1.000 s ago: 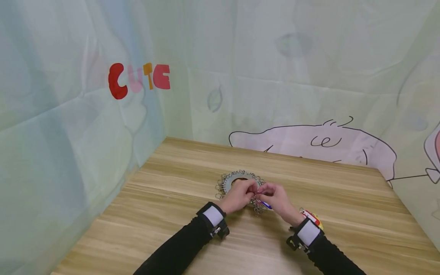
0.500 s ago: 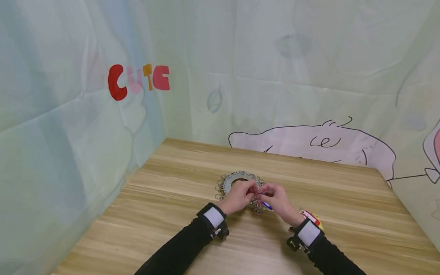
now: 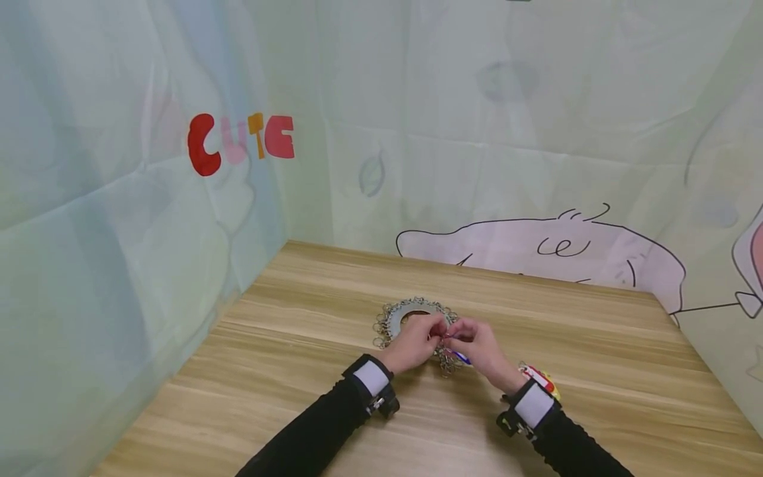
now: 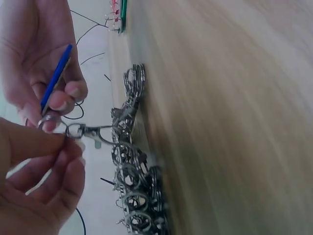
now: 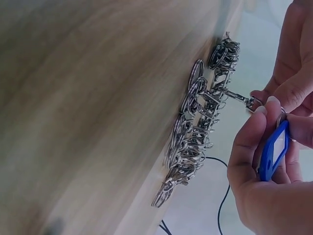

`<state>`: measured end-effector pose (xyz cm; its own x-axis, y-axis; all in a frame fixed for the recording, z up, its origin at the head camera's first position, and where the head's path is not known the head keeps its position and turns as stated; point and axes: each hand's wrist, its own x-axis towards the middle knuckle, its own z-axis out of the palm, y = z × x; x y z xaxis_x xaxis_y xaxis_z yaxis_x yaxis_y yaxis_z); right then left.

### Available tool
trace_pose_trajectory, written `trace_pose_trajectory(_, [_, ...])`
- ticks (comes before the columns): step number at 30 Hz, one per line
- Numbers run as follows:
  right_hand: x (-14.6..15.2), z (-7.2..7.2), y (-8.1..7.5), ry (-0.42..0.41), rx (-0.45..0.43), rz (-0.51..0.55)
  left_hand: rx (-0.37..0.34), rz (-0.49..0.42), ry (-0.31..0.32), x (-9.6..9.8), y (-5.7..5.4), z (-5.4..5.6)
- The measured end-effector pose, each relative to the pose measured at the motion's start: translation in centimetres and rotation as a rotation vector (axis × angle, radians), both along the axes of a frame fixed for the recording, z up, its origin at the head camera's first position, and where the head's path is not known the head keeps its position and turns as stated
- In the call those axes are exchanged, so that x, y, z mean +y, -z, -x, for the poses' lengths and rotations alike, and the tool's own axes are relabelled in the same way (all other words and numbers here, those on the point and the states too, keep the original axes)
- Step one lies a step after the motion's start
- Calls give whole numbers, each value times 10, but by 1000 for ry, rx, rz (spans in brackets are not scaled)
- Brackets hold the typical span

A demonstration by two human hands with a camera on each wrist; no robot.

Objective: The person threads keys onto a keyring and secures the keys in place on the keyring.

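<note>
In the head view, a grey ring-shaped disc (image 3: 394, 322) lies on the table, hung all round with metal swivel clasps and split rings. My left hand (image 3: 411, 341) is over its near right side. The left wrist view shows that hand's thumb and fingers pinching the split ring of a swivel clasp (image 4: 93, 132), which is raised from the disc. My right hand (image 3: 484, 348) meets it fingertip to fingertip and holds a blue key tag (image 5: 275, 151) by its small ring, the tag lying against the curled fingers. Fingertips partly hide where the two rings meet.
On the table (image 3: 298, 371), a small bunch of red and yellow tags (image 3: 541, 381) lies to the right, partly behind the right wristband. Cloth walls with cartoon prints (image 3: 566, 245) close off the table at the back and left.
Both hands stay in the same place, fingertips together at the rings, with only slight finger motion. The view tilts very slightly; the disc has not moved.
</note>
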<state>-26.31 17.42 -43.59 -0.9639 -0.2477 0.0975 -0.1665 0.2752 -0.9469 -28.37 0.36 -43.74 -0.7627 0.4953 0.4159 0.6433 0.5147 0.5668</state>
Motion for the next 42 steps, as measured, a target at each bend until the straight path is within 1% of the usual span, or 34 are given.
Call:
trace_pose_trajectory(6, [1,1,3,11,-4,-13,0,-32,25,-1,0,0])
trace_pose_trajectory(11, [0,1,3,-10,8,-3,-60,-37,6,-1,1,2])
trace_pose_trajectory(13, [0,1,3,-14,11,3,-75,-24,-3,-1,1,2])
trace_pose_trajectory(18, [0,1,3,-3,-2,18,-46,5,1,-1,1,1])
trace_pose_trajectory(24, [0,2,4,2,-9,20,-10,-33,12,-1,2,2])
trace_pose_trajectory(30, [-1,3,5,-23,6,17,-40,-53,-10,-2,2,3])
trace_pose_trajectory(34, [-2,2,5,-26,16,23,-16,-30,-7,-2,2,2])
trace_pose_trajectory(38, [-2,1,3,-6,-5,32,11,-22,16,-2,2,1])
trace_pose_trajectory(42, [-2,1,3,-1,-22,41,-5,-34,9,-2,2,2])
